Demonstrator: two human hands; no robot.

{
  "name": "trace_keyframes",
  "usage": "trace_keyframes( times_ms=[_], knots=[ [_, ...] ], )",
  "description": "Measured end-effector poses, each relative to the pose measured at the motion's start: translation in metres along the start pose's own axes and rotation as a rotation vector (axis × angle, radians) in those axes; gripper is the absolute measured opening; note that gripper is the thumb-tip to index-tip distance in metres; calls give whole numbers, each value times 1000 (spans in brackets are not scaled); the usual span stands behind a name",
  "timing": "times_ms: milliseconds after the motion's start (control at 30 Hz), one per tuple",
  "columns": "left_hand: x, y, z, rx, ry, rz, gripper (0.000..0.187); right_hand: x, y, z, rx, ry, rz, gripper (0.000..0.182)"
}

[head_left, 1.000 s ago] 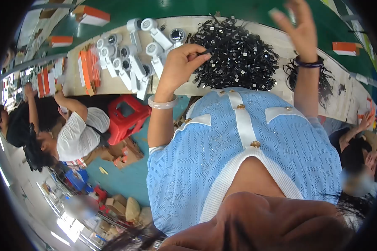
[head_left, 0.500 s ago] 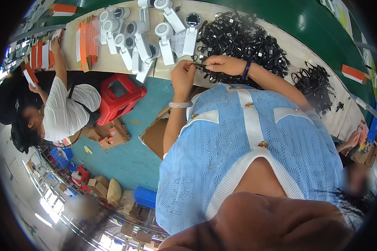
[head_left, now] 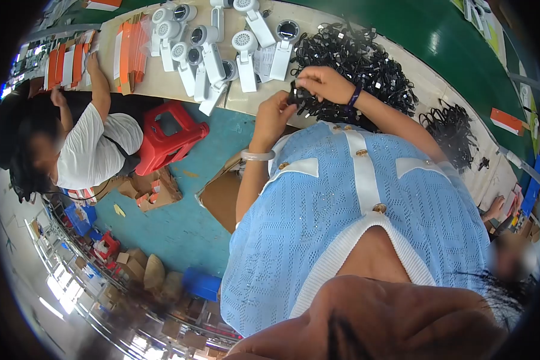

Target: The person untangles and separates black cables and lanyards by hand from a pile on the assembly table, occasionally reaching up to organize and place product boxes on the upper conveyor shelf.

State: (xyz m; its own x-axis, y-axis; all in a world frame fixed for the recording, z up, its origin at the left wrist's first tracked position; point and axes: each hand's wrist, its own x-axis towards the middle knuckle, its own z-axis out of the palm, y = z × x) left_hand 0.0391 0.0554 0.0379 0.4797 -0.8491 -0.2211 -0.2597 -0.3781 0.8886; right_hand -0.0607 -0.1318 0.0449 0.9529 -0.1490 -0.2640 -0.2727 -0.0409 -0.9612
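Observation:
My left hand (head_left: 274, 115) and my right hand (head_left: 320, 83) meet at chest height, both pinching a small black cable bundle (head_left: 297, 96) between them. Just beyond the hands lies a large heap of black bundled cables (head_left: 366, 60) on the beige table (head_left: 156, 84). My left wrist wears a pale bangle, my right wrist a dark band. Left of the hands, several white handheld fans (head_left: 222, 45) lie in a loose group on the table.
A second, smaller pile of black cables (head_left: 453, 129) lies at the right. Orange-and-white boxes (head_left: 129, 54) stand at the left of the table. A person in a white shirt (head_left: 93, 147) sits at the left beside a red stool (head_left: 171, 141). A green conveyor (head_left: 450, 36) runs behind the table.
One second ago my right hand was raised high at the right; it came down to meet my left hand. The cable, first stretched between the hands, is now gathered into a small bundle.

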Motion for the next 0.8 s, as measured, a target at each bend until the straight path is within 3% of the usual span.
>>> trace_keyframes(
  times_ms=[33,100,133,167,200,233,267,333,367,467,500,533,600,633,733,800],
  knots=[
    [2,11,-3,-287,-18,-39,11,2,3,-3,9,50,79,23],
    [3,28,-9,-861,-54,-115,8,0,27,5,-103,41,-91,24],
    [6,29,-8,-955,52,-97,8,1,39,7,-157,37,-179,25],
    [11,29,-6,-1049,156,-79,8,-15,1,8,-220,-109,-38,29],
    [16,28,-4,-1143,259,-60,8,-23,-6,10,-250,-167,-113,30],
    [20,21,-2,-1101,312,-75,9,-28,-11,13,-394,-192,-109,30],
    [19,12,0,-709,317,26,10,-30,-17,14,-539,-216,-104,31],
    [15,-1,4,80,305,207,12,-33,-39,2,-511,-175,-164,31],
    [10,11,1,303,240,367,15,-36,-45,-2,-493,-152,-192,31],
    [1,29,-3,-837,-342,-105,15,-26,-18,-22,-311,52,-232,29],
    [-3,42,-1,-1123,-238,-104,14,-30,-13,-20,-273,52,-123,28],
    [2,41,3,-1085,-128,-79,15,-31,12,-12,-144,67,-259,25],
    [15,32,10,-1005,89,-39,16,-46,-12,-4,-415,-62,-92,24],
    [16,26,12,-701,194,-40,14,-53,-30,2,-565,-42,-116,23],
    [12,36,4,313,145,228,13,-50,-38,-12,-650,41,-397,18],
    [9,39,-1,-117,-126,97,6,-44,-40,-26,-456,80,-434,17]
  ],
)
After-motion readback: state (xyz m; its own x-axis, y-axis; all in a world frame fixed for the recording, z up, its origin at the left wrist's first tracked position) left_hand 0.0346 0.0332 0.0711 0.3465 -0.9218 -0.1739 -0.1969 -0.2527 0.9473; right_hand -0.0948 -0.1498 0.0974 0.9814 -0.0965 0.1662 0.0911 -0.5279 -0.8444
